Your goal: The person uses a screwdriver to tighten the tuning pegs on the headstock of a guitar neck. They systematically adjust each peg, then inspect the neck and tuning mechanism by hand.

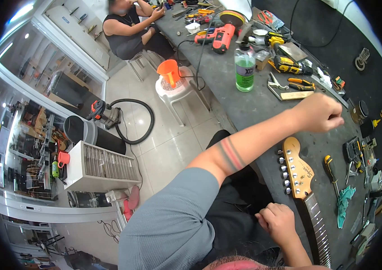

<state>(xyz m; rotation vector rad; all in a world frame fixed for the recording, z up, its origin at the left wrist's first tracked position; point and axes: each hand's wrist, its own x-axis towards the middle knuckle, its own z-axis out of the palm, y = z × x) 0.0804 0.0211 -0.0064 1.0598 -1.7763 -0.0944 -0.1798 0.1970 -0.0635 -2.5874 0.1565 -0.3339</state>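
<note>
My left hand (pixel 319 112) is stretched over the dark workbench (pixel 249 114) with its fingers curled; whatever is inside them is hidden. It is nearest a wooden strip (pixel 296 95), below pliers (pixel 302 84) and a yellow drill (pixel 292 65). My right hand (pixel 275 221) is low at the bench's near edge, fingers bent, palm hidden. Beside it lies a guitar neck (pixel 317 227), its pale wooden headstock (pixel 299 166) fitted with tuners. A screwdriver (pixel 331 173) and teal cloth (pixel 344 207) lie to its right. A bottle of green liquid (pixel 245 76) stands farther back.
Another person (pixel 123 33) sits at the bench's far end, holding a phone. A red power tool (pixel 221 40) and cords lie nearby. An orange jug (pixel 168 72) stands on a plastic stool (pixel 173 94). A vacuum (pixel 105 114) and drawer cabinet (pixel 103 166) are at left.
</note>
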